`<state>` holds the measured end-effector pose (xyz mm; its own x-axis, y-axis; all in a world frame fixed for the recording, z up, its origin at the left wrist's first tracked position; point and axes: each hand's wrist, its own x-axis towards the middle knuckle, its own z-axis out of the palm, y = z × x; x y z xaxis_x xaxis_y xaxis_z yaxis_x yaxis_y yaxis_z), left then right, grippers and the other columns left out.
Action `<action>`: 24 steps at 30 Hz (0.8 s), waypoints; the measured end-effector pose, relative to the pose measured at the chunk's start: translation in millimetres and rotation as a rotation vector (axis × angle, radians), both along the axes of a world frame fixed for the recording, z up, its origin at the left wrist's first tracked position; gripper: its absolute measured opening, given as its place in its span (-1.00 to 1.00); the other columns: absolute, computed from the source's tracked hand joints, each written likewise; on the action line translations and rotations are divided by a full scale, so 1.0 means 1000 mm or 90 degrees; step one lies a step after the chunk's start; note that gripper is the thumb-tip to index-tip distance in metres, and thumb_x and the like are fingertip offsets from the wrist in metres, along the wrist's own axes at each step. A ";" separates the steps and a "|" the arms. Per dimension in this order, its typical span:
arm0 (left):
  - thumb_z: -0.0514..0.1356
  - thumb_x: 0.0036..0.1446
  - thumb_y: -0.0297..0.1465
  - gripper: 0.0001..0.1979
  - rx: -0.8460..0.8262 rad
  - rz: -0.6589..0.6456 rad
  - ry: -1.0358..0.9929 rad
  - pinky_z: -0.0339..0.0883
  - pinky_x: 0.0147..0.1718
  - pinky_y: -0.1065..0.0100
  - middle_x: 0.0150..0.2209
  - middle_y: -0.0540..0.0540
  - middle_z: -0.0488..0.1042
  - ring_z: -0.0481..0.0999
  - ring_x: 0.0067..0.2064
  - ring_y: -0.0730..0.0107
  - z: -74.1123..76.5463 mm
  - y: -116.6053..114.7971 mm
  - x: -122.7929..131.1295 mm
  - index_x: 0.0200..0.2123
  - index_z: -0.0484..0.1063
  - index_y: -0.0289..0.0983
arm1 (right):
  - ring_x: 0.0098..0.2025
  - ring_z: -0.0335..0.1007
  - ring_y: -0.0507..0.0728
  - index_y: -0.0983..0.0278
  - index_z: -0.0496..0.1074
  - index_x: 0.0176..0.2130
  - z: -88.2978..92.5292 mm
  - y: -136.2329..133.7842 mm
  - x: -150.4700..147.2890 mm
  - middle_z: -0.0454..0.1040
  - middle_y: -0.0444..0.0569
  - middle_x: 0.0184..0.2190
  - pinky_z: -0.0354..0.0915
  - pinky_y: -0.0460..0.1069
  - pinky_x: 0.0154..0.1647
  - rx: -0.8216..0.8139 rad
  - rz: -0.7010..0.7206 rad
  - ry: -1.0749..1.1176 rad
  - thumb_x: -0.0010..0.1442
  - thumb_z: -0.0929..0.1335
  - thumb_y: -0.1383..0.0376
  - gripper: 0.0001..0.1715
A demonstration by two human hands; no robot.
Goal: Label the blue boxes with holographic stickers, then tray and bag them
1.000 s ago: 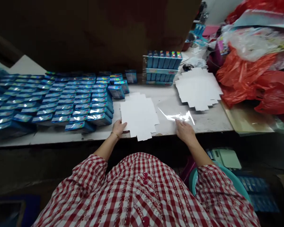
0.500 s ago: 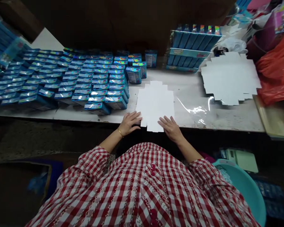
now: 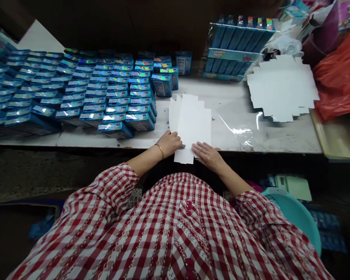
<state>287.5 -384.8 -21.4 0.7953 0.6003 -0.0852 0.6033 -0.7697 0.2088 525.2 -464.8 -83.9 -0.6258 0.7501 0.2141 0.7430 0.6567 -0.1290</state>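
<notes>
A white die-cut cardboard box blank (image 3: 195, 120) lies at the front edge of the table, its near flap sticking out past the edge. Its left side panel is bent up along the crease. My left hand (image 3: 169, 144), with a gold bracelet at the wrist, has its fingers curled on that left panel's near corner. Flat on the near right part of the blank rests my right hand (image 3: 209, 156), fingers stretched out. Just left of the blank stand rows of small blue boxes (image 3: 140, 121).
A pile of white blanks (image 3: 282, 89) lies on the right of the table (image 3: 230, 101). Behind it are wrapped blue display packs (image 3: 231, 54). A red plastic bag (image 3: 332, 77) is at the far right. Below the table edge sits a turquoise basin (image 3: 300, 221).
My left hand has moved right and curled onto the blank, and the left panel has gone from flat to folded up. My right hand stays on the blank. The view has shifted slightly.
</notes>
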 end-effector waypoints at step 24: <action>0.02 0.18 -0.45 -0.71 -0.017 0.031 0.000 0.16 -0.29 0.28 -0.40 -0.22 0.49 0.39 -0.26 0.27 -0.006 0.006 0.011 -0.43 0.53 -0.33 | -0.28 0.24 0.14 0.29 0.49 -0.42 0.047 0.040 -0.025 0.46 0.04 -0.38 0.09 0.05 -0.23 -0.008 -0.080 -0.099 0.16 0.23 0.48 -0.72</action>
